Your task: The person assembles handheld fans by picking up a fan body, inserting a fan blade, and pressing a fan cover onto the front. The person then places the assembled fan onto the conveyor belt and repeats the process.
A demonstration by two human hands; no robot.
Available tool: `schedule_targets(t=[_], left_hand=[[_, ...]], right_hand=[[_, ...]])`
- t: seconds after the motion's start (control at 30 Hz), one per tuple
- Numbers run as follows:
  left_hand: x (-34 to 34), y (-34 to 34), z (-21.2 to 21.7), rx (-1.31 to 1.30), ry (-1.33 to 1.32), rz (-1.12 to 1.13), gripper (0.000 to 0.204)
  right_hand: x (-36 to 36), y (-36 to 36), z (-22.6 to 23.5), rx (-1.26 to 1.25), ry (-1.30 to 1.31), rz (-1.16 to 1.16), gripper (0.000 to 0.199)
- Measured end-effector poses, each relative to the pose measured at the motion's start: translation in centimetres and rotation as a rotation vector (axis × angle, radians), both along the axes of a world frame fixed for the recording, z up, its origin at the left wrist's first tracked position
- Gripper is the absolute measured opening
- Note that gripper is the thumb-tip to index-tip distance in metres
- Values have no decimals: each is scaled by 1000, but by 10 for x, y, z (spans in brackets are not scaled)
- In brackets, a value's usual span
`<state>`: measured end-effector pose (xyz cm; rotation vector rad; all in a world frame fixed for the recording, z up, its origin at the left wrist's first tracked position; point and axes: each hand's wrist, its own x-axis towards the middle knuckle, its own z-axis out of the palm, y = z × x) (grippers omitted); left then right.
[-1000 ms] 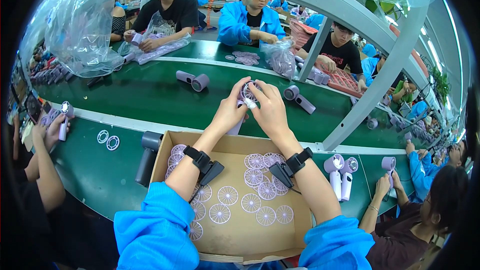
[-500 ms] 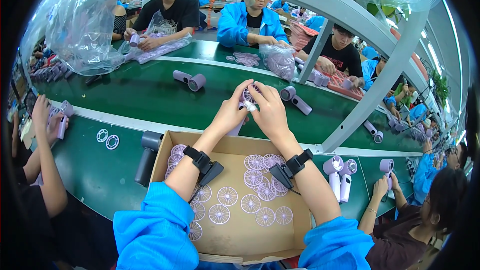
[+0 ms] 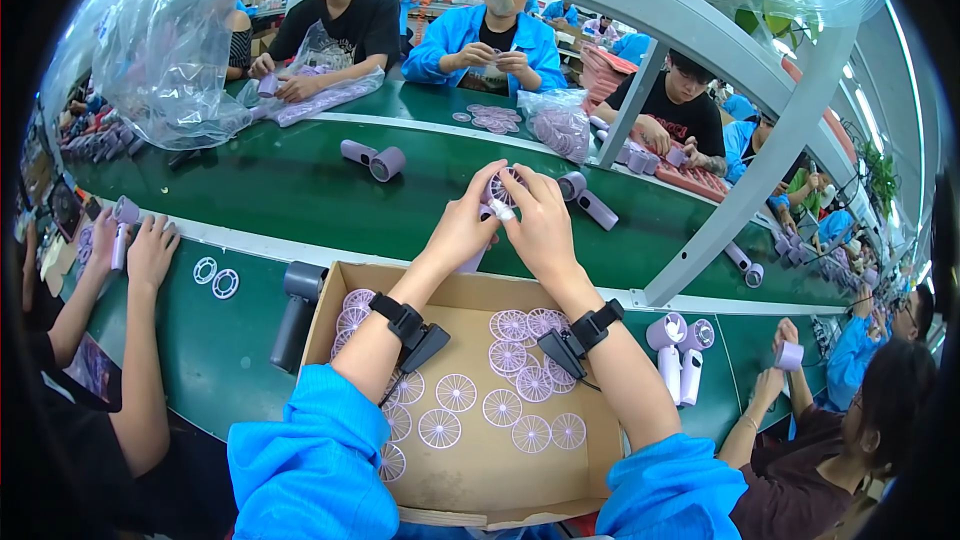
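Note:
Above the far edge of the cardboard box, my left hand (image 3: 462, 227) and my right hand (image 3: 543, 222) grip one lilac handheld fan (image 3: 503, 189) between them. Its round head, with a spoked grille, points up toward me, and part of the handle shows beneath my left hand. The fingers of both hands curl around the head's rim, and a white covering is on my right thumb. Below my forearms, the open box (image 3: 470, 485) holds several loose lilac spoked grilles (image 3: 456, 392), lying flat in groups on both sides.
Lilac fans (image 3: 388, 164) lie on the green conveyor (image 3: 290, 180) beyond. Left of the box are a dark grey device (image 3: 297, 315) and two pale rings (image 3: 225, 284). Two fans (image 3: 690, 370) stand to its right. A metal post (image 3: 745, 180) slants across the right. Co-workers sit on several sides.
My hands keep nearly the same hold and place. The conveyor fans have shifted slightly left. At left, a co-worker's hands have separated; at right, another's fan has tilted. The blue-sleeved person opposite has raised both hands.

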<state>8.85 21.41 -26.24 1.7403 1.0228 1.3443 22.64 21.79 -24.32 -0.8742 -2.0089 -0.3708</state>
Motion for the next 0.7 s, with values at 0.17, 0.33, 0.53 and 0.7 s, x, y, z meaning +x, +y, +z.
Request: schedule_targets(t=[0.17, 0.33, 0.53, 0.7], left_hand=[[1, 11, -6, 111, -356, 170, 53], [-19, 23, -5, -570, -977, -256, 48], [-20, 13, 3, -760, -769, -425, 66], [-19, 12, 3, -743, -699, -405, 65]], right_hand=[[1, 3, -2, -41, 70, -12, 40], [3, 4, -2, -72, 132, 12, 38], [-1, 1, 0, -69, 157, 164, 40], [-2, -3, 4, -21, 169, 176, 41]])
